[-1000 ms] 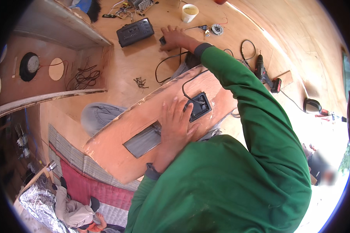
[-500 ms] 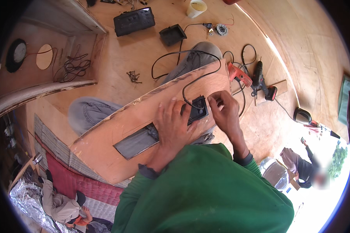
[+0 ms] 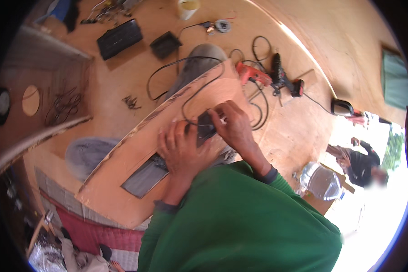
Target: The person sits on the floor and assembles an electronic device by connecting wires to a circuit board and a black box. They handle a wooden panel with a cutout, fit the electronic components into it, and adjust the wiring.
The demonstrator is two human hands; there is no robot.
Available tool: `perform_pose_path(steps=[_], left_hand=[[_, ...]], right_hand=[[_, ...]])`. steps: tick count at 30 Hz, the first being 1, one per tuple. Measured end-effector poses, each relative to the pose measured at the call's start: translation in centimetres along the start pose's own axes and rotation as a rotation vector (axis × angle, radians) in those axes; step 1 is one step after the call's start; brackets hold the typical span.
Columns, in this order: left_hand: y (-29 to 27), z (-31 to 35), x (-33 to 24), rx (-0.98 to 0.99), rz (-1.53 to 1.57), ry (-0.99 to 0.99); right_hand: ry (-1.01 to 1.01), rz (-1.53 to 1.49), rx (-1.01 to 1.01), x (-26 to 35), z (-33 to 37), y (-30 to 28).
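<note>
Your left hand (image 3: pixel 181 152) is spread wide in the head view, laid palm down on the wooden board (image 3: pixel 145 140), and its thumb and fingers come up around the left side of a small black part (image 3: pixel 206 126). Your right hand (image 3: pixel 238 124) has its fingers bent in, close to the thumb, at the other side of that part; you can't tell from here if they pinch its edge or hold some tiny thing. The black part is on the right half of the board, and your hands hide too much to show whether it sits down in a hole. To the left of it on the board is a long dark grey slot (image 3: pixel 143 179). The part looks like hard plastic, so it should be light and stiff, maybe a bit slick, and its thin edges might crack if you squeeze hard. Hold it by its outer sides, with a finger on each. Don't pull on the black cord (image 3: pixel 183 108), which loops over the board's far edge; it looks bendy and could tug the part crooked. The board looks stiff and much heavier, lying over your legs, so a flat palm suits it. A red drill (image 3: pixel 254 74) lies just off the board's right end.
</note>
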State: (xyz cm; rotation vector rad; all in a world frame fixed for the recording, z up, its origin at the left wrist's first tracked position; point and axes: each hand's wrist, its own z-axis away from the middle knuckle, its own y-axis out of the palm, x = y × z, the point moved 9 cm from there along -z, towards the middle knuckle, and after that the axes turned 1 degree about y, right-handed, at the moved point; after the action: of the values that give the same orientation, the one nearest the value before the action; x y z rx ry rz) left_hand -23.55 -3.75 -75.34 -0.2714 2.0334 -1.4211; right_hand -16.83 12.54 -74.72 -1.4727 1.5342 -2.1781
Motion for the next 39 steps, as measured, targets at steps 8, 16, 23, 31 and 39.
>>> perform_pose_path(steps=[8,16,23,31,39], left_hand=[[0.1,0.1,0.0,0.023,-0.025,0.014],[0.2,0.0,-0.1,0.022,-0.026,0.014],[0.0,-0.1,0.0,0.041,-0.009,0.001],[-0.4,-0.3,0.1,0.032,0.088,0.002],[-0.6,0.3,1.4,0.182,0.233,0.018]], right_hand=[[0.028,-0.215,0.076,-0.7,-1.1,-1.0],[0.188,-0.307,0.135,-3.2,-1.5,-0.9],[0.024,-0.332,0.014,-2.0,0.1,0.8],[-0.107,-0.27,-0.011,-1.3,0.1,0.6],[-0.049,-0.32,0.017,-2.1,-0.1,0.6]])
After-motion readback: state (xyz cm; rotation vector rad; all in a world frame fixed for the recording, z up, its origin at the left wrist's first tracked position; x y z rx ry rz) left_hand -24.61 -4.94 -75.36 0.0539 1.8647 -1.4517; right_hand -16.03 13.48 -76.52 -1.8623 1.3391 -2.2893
